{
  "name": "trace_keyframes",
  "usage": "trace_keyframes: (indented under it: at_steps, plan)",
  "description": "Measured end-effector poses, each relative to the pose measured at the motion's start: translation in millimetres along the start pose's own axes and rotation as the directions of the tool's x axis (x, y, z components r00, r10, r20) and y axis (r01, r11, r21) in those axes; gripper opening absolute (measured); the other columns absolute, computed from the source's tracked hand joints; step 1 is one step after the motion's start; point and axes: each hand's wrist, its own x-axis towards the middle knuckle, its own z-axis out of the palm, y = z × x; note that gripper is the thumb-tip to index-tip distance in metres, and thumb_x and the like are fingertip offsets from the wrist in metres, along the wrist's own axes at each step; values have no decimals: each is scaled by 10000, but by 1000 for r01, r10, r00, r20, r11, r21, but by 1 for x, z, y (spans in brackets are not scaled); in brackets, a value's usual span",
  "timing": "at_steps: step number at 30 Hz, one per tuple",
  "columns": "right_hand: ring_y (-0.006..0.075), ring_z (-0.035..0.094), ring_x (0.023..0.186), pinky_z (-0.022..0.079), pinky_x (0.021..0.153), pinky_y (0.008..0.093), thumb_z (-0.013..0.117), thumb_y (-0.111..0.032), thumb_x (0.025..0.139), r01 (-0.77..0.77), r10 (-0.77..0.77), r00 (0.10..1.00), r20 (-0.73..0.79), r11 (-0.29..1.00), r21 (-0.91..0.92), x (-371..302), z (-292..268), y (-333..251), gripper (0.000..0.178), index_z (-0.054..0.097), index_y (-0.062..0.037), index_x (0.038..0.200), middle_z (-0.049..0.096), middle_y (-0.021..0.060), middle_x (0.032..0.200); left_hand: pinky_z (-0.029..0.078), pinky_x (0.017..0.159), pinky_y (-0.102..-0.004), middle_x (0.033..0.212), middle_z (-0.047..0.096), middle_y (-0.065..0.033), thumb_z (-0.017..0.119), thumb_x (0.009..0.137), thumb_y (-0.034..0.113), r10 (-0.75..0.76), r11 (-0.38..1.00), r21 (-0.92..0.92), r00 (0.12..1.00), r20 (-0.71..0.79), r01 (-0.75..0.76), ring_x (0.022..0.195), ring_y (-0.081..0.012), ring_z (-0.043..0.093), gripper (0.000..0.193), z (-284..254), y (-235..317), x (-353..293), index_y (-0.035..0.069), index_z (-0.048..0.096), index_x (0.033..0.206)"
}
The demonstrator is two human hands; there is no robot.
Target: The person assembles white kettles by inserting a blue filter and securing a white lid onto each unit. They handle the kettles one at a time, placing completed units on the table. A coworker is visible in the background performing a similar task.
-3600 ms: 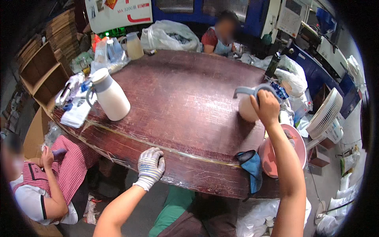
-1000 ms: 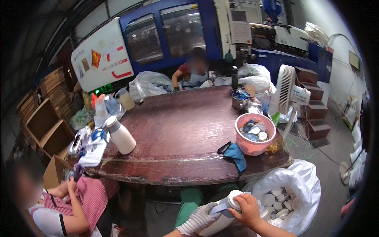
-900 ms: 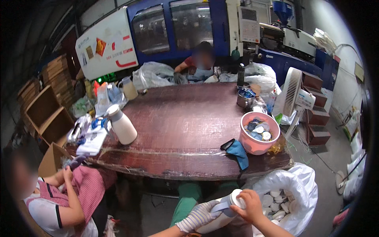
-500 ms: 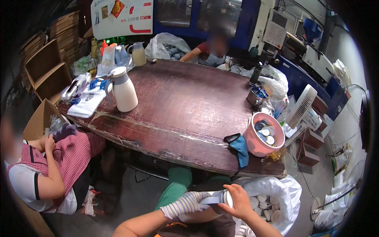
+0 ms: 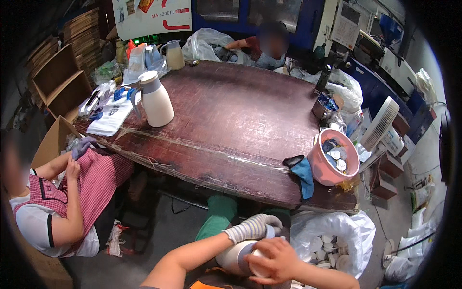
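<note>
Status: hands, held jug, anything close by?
Gloved left hand at jug handle. Right hand on white lid. Jug tilted. White sack near right forearm.

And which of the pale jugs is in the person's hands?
The jug over the lap, gloved left hand at its handle, bare right hand on its lid; the others stand upright, untouched.

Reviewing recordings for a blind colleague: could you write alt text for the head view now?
Gloved left hand holds a pale jug by its handle, bare right hand on the lid. A dark red table ahead bears another jug, a blue cloth and a pink bucket; a co-worker sits at left.
</note>
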Motion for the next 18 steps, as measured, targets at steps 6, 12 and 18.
trace_keyframes:
  at_steps: [6, 12, 18]
  plan:
    - [359, 549, 1084, 428, 938, 438, 667, -401, 779, -681, 735, 665, -131, 670, 296, -63, 25, 66, 497, 594, -67, 1141, 598, 182, 1123, 500, 808, -355, 929, 677, -169, 644, 853, 328, -2, 999, 46, 983, -184, 11, 884, -291, 651, 336, 0, 64, -75, 52, 640, 1044]
    - [392, 456, 1235, 357, 1051, 443, 621, -513, 838, -760, 778, 616, 125, 545, 355, -66, 11, 79, 708, 464, -8, 1308, 494, 248, 1288, 508, 792, -321, 928, 667, -118, 674, 829, 241, -82, 967, 237, 994, -65, 96, 870, -214, 652, 391, -3, 59, -64, 101, 597, 1186]
    - [352, 434, 1277, 353, 1022, 510, 623, -648, 783, -61, 55, 996, 75, 994, 89, -20, -12, 4, 688, 576, -180, 1284, 470, 171, 1350, 497, 818, -276, 952, 665, -23, 704, 831, 60, -65, 972, -227, 998, -19, 59, 903, -104, 595, 267, -30, 10, -27, 50, 654, 1093]
